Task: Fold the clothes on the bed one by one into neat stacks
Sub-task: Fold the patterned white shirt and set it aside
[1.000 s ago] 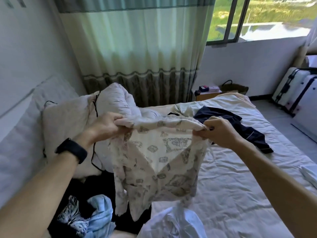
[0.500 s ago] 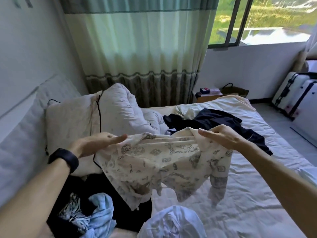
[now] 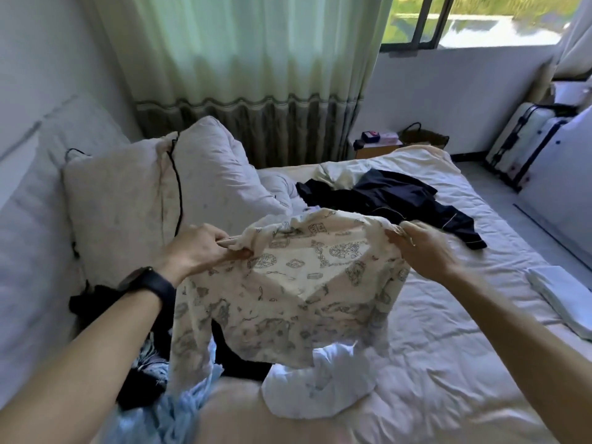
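above bed (image 3: 448, 331), shirt (image 3: 298, 302) between hands

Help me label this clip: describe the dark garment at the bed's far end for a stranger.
Start at the white bed near the window. At its far end, beyond the held cream printed shirt, lies a crumpled navy garment. Thin pale piping sets it apart from the black clothes beside the pillows.

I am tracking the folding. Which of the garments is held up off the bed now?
The cream printed top: the left hand and right hand hold up its upper edge. The navy garment and white one lie on the bed.
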{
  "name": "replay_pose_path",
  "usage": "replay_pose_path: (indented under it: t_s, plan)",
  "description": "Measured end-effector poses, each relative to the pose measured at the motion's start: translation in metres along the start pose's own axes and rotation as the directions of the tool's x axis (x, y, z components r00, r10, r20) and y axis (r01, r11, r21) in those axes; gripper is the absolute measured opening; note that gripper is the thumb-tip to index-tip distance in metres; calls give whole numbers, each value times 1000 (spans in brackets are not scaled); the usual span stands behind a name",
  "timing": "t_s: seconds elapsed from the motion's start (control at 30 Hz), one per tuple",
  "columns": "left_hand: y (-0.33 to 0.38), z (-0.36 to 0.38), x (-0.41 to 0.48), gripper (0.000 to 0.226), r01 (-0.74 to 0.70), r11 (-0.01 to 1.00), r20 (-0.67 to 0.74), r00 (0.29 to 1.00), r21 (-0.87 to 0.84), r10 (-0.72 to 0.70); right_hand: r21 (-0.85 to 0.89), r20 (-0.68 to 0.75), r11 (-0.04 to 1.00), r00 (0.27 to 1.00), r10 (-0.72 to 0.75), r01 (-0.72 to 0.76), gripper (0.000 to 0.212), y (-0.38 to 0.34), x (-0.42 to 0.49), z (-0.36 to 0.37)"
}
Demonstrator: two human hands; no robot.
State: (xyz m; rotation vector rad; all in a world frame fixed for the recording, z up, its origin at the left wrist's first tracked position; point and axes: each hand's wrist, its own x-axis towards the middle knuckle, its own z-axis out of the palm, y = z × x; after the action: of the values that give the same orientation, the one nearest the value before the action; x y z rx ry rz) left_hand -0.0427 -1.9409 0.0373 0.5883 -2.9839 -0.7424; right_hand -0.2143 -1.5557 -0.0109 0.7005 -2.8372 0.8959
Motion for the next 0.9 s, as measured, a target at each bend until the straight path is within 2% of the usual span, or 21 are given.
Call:
replay_pose_path:
  t_s: [0.07, 0.13, 0.2, 0.27, 0.33, 0.4, 0.47, 0.57, 0.6, 0.67, 0.73, 0.83, 0.9]
  plan:
    - [-8, 1, -8, 34, 20, 985, 165, 986, -171, 9, -35, 39, 998, 998, 45, -44, 36, 14, -12, 5]
    - [-18, -1, -22, 40, 36, 941, 242, 969, -336, 49, -40, -7, 997, 998, 67, -67, 26, 23, -23, 4]
    - [-25, -1, -37, 46, 52, 925, 240, 970, -375, 43, -14, -48, 998, 997, 65, -65, 19, 25, -34, -2]
    - [-28, 3, -54, 47, 73, 914, 219, 975, -400, 18, -15, -81, 1000, 996, 27, -28, 27, 26, -45, -9]
    - [-30, 8, -72, 45, 95, 901, 167, 986, -424, -25, -79, -113, 987, 982, -150, 141, 51, 32, -57, -19]
    - [-28, 15, -99, 35, 110, 913, 83, 993, -392, -84, -102, -111, 955, 951, -289, 278, 56, 37, -73, -35]
    - [-18, 23, -129, 22, 137, 919, 52, 991, -370, -126, -116, -103, 935, 932, -346, 335, 60, 40, -94, -49]
    - [1, 40, -177, 25, 210, 860, 163, 975, -465, -150, -83, -71, 960, 959, -274, 268, 60, 52, -132, -62]
    - [5, 44, -192, 35, 235, 817, 219, 966, -526, -137, -49, -45, 969, 969, -243, 240, 58, 58, -143, -64]
    - [6, 51, -214, 68, 297, 687, 295, 947, -663, -125, 66, 30, 982, 983, -181, 179, 56, 68, -161, -70]
    - [3, 56, -227, 85, 322, 600, 318, 941, -732, -116, 197, 107, 975, 986, -128, 105, 56, 76, -171, -72]
    - [7, 60, -236, 84, 330, 588, 334, 937, -739, -107, 238, 191, 970, 977, -89, 42, 57, 78, -174, -72]
    - [8, 60, -237, 74, 341, 635, 343, 931, -693, -126, 209, 220, 978, 973, -70, 23, 62, 79, -171, -69]
